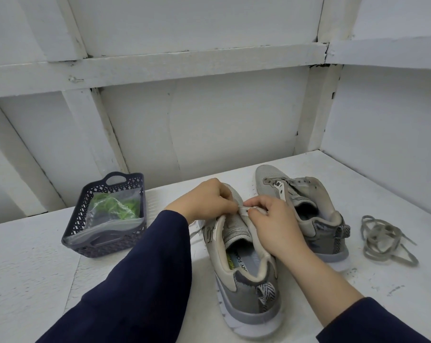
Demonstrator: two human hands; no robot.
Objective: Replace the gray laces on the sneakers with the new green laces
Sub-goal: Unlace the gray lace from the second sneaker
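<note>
Nearest to me: my two dark blue sleeves, the left sleeve [140, 280] and the right sleeve [372, 323], both cut off by the bottom of the frame. The table's [36, 268] front edge is out of view as well.

Hidden or unclear:
- My left hand [207, 199] covers the toe and lower eyelets of the near sneaker [246, 288]. I cannot tell how much lace is left in it.
- Left fingers are curled, tips pinched together at the sneaker's eyelet strip. My right hand [274, 224] pinches the same strip between thumb and forefinger, other fingers curled behind.
- Whether a lace lies under the fingertips I cannot tell.
- A thin gray lace end [196, 231] shows at the sneaker's left side, running under my left wrist.
- Insole print is only partly readable.

Task things:
- Near sneaker: gray mesh, pale collar, zigzag heel tab, white sole. It stands mid-table, heel toward me.
- Far sneaker [308, 194]: same make, just beside it toward the back edge, eyelets bare, tongue loose.
- Loose gray lace [385, 238]: tangled heap near the right edge, apart from both sneakers.
- Green laces [115, 206]: inside a clear bag [103, 233], blurred by the plastic, count unclear. The bag lies in a dark lattice basket [105, 246] on the left side of the table, toward the back edge.
</note>
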